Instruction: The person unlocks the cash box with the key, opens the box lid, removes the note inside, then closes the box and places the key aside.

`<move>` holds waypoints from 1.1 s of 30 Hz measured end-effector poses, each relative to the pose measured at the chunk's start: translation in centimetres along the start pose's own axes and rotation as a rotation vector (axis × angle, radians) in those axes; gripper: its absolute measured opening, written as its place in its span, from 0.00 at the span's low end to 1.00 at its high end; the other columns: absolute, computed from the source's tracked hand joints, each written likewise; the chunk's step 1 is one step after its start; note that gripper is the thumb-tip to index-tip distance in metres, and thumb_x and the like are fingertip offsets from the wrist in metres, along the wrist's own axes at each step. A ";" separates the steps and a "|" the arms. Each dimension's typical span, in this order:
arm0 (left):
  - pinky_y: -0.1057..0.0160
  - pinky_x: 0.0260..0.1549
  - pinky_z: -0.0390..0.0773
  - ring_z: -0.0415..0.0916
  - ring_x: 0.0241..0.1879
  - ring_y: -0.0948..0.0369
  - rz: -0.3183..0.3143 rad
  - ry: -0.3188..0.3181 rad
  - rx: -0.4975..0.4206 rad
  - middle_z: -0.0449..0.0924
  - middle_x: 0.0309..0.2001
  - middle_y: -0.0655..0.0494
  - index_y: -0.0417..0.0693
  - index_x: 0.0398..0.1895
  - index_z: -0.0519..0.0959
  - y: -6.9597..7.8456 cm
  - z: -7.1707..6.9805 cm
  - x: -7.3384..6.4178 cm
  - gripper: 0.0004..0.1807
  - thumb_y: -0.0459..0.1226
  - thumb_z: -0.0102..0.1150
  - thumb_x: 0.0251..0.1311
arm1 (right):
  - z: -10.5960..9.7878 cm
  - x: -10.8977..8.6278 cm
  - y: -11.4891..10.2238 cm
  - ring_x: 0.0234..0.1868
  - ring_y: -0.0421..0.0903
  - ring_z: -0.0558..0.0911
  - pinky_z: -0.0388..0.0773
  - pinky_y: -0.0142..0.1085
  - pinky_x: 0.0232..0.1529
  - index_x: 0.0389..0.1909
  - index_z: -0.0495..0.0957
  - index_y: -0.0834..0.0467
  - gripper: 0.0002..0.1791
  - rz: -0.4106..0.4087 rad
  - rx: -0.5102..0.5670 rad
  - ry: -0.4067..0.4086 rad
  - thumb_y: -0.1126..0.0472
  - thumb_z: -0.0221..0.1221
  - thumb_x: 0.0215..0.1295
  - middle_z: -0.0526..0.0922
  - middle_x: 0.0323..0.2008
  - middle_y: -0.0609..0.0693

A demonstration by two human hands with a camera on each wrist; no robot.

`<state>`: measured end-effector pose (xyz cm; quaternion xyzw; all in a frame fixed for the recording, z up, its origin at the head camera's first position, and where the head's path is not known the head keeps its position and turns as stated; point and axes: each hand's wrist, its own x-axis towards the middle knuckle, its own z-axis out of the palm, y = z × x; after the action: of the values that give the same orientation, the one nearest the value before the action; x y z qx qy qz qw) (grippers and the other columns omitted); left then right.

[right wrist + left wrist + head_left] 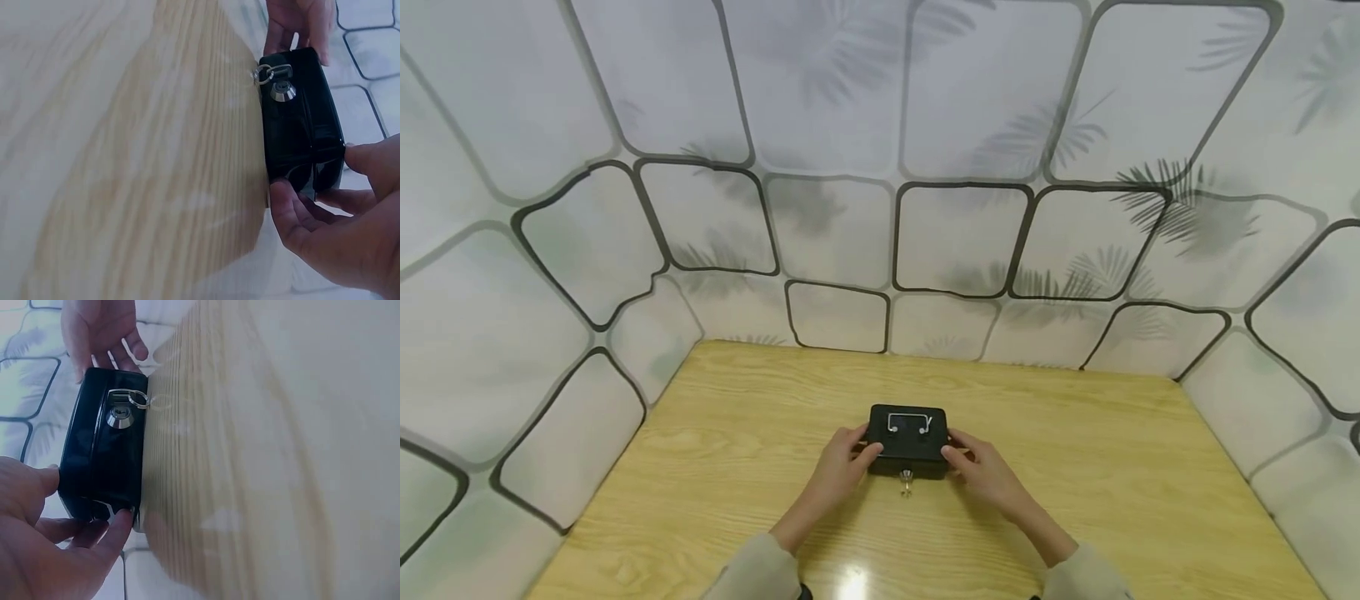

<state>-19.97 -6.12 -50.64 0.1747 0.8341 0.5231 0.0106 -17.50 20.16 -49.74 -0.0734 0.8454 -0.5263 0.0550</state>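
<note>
A black metal cash box (906, 454) lies on the wooden table, with a wire carrying handle (908, 416) folded on its lid. On its front face is a silver round lock (120, 417), from which a key hangs with a ring (265, 74). My left hand (841, 462) grips the box's left end, thumb at the lid's edge and fingers along the side. Opposite it, my right hand (988, 477) holds the right end in the same way. The lid is closed, so the inside is hidden.
The pale wooden table (737, 433) spreads around the box on all sides. A patterned fabric wall (842, 233) with dark outlines and leaf prints rises behind the table and along both its sides. A bright light reflection shows near the front.
</note>
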 end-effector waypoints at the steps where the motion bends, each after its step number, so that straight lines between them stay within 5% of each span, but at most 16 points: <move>1: 0.48 0.53 0.83 0.79 0.52 0.42 -0.003 -0.005 -0.004 0.74 0.46 0.42 0.25 0.68 0.70 0.1 0.4 0.1 0.28 0.39 0.59 0.75 | -0.4 -0.2 0.2 0.46 0.53 0.85 0.87 0.41 0.40 0.73 0.64 0.74 0.31 0.007 -0.001 0.000 0.57 0.55 0.80 0.78 0.59 0.68; 14: 0.54 0.49 0.85 0.81 0.49 0.47 -0.023 -0.035 -0.027 0.76 0.46 0.44 0.29 0.66 0.75 1.3 3.3 1.2 0.28 0.41 0.65 0.71 | -3.7 -1.9 1.2 0.46 0.55 0.84 0.87 0.44 0.45 0.74 0.59 0.75 0.32 0.062 0.047 -0.029 0.58 0.54 0.81 0.73 0.63 0.73; 33: 0.50 0.53 0.83 0.82 0.53 0.47 -0.063 -0.049 -0.028 0.78 0.51 0.43 0.28 0.67 0.73 1.3 3.0 1.6 0.31 0.43 0.65 0.71 | -3.7 -1.7 1.0 0.47 0.54 0.84 0.87 0.45 0.46 0.74 0.60 0.75 0.33 0.075 0.057 -0.013 0.58 0.55 0.80 0.74 0.63 0.71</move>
<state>-20.52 -2.56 -50.61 0.1608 0.8313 0.5297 0.0500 -16.53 24.15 -49.02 -0.0436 0.8319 -0.5470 0.0821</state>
